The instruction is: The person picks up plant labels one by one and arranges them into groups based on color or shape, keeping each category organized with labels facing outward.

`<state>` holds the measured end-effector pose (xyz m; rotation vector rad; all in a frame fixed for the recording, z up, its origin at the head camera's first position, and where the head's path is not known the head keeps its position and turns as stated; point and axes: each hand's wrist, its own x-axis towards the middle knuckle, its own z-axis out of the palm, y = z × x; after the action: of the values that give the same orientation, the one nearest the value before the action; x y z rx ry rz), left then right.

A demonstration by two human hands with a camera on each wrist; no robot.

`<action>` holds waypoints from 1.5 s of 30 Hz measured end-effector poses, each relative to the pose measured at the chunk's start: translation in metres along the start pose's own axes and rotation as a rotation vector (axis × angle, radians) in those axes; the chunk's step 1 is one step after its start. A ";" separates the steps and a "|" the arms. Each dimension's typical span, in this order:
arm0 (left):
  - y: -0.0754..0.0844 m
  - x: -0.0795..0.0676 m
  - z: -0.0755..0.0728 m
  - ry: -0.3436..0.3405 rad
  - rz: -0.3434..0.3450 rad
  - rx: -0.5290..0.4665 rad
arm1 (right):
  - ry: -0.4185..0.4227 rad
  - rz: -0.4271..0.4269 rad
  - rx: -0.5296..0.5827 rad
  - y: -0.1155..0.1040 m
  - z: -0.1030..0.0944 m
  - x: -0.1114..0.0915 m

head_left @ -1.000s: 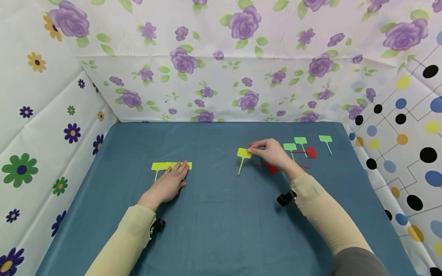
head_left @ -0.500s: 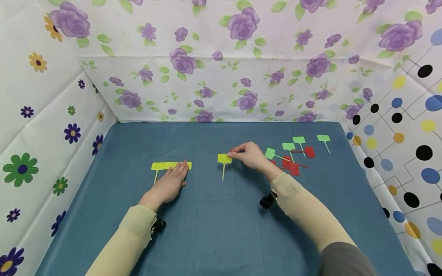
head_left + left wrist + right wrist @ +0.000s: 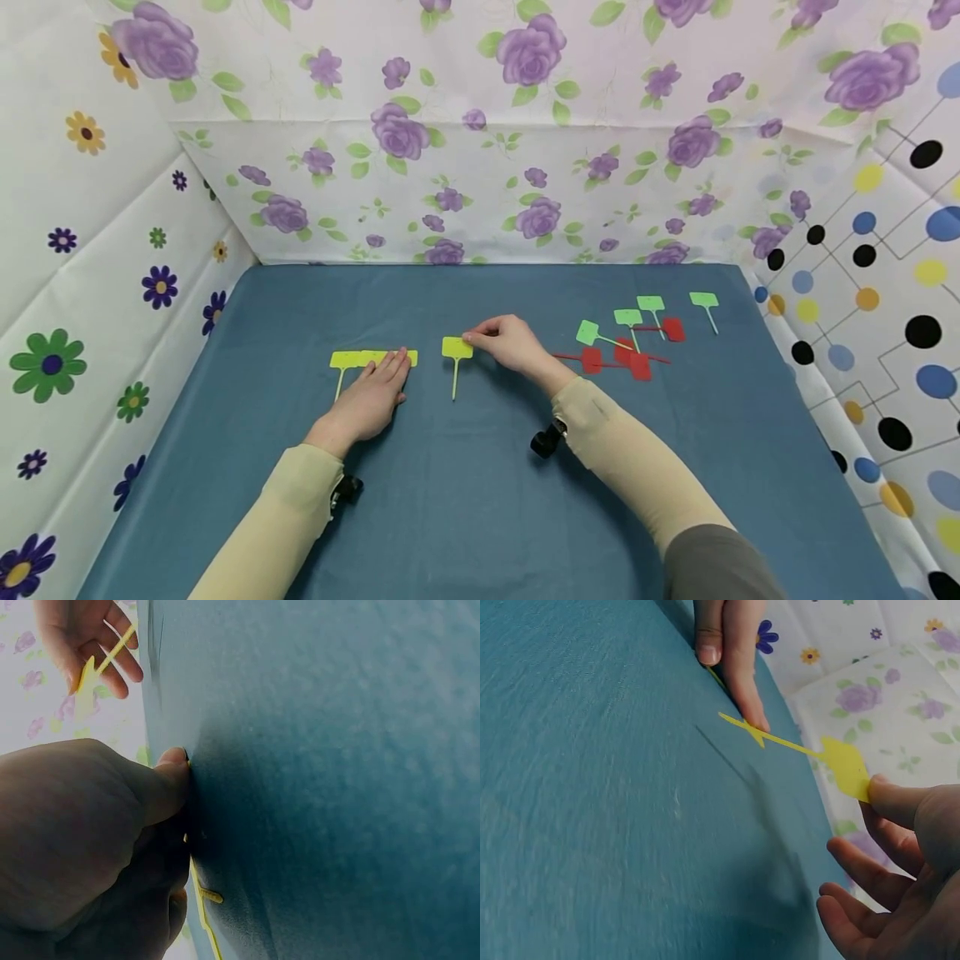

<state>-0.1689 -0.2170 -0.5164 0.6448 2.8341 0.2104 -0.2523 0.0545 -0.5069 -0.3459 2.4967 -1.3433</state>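
Observation:
My right hand (image 3: 510, 342) pinches a yellow plant label (image 3: 457, 347) by the edge of its head, between thumb and forefinger. This T-shaped label is held above the cloth with its stem toward me; its shadow falls on the cloth in the right wrist view. To its left, my left hand (image 3: 367, 402) rests with straight fingers on a row of yellow plant labels (image 3: 347, 360) laid side by side. The fingers hide part of the row and some of its stems. In the left wrist view the left thumb (image 3: 174, 769) presses down at the cloth.
Green plant labels (image 3: 627, 317) and red plant labels (image 3: 640, 367) lie loosely, some overlapping, at the right of the blue tablecloth (image 3: 465, 508). One green label (image 3: 704, 300) lies apart at the far right. A flowered curtain (image 3: 480, 183) stands behind the table, with patterned cloths at both sides.
My right hand has carried the yellow plant label leftward, from beside the red and green labels to near the yellow row. The left hand has stayed in place.

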 end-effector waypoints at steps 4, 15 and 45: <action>-0.001 0.000 0.001 -0.001 0.002 0.000 | 0.001 0.008 0.000 -0.003 0.009 0.002; 0.001 -0.001 -0.002 -0.025 -0.017 -0.006 | 0.043 0.033 -0.079 -0.003 0.028 0.011; -0.002 -0.001 -0.004 0.020 0.007 -0.031 | 0.065 0.107 -0.357 -0.024 0.057 0.030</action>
<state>-0.1699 -0.2195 -0.5128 0.6502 2.8416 0.2631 -0.2583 -0.0122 -0.5205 -0.2394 2.7643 -0.8786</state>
